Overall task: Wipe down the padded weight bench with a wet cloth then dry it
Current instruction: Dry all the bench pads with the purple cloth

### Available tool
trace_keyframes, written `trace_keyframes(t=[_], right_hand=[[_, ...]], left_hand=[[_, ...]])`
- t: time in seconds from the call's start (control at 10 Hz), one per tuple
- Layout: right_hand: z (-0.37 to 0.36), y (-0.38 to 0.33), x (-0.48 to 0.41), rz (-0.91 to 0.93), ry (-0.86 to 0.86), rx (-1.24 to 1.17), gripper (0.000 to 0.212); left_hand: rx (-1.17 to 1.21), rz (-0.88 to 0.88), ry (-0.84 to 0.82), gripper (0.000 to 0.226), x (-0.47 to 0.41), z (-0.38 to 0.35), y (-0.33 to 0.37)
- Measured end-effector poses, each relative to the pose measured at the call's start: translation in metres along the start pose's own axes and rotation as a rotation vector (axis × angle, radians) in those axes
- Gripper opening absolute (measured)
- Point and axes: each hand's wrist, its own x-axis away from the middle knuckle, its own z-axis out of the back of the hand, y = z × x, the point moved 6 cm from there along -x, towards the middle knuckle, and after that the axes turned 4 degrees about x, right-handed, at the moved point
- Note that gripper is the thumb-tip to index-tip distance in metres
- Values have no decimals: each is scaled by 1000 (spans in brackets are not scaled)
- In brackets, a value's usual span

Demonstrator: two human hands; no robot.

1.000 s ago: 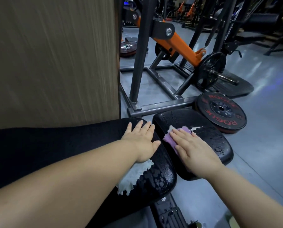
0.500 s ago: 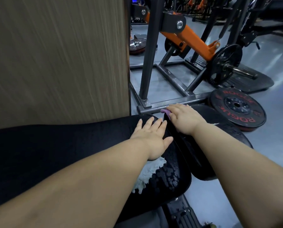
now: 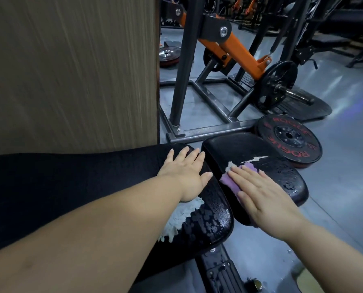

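The black padded weight bench has a long back pad [image 3: 91,176] on the left and a smaller seat pad [image 3: 282,176] to its right, both worn and torn with pale foam showing. Wet patches shine on both pads. My left hand [image 3: 186,174] lies flat on the end of the back pad, fingers straight. My right hand [image 3: 265,195] presses a purple cloth [image 3: 229,180] flat onto the seat pad; most of the cloth is hidden under the palm.
A wood-grain panel [image 3: 70,70] rises right behind the back pad. A grey and orange machine frame [image 3: 218,127] stands just beyond the bench, with a black Rogue weight plate [image 3: 290,138] lying on the floor beside the seat pad. Grey floor lies to the right.
My right hand with the cloth has slid from the far edge of the seat pad back toward me, onto its middle. My left hand has stayed on the back pad.
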Motion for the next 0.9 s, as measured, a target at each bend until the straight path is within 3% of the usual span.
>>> trace_keyframes(t=[0.1,0.2,0.5,0.7,0.9], right_hand=[[-1,3,-22,-11,-32,6,66],[-4,9,-54,-47,-63,-10,53],[3,11,-130,-144,-59,-55,43],[0,8,-86,-112,-89,-2,52],[0,9,14,-24,-59,33,68]], left_hand=[[-2,1,4,64,-1,-1,0],[-9,4,13,64,-1,0,0],[-27,21,24,64,-1,0,1],[-20,13,36,64,1,0,1],[-4,0,46,64,3,1,1]])
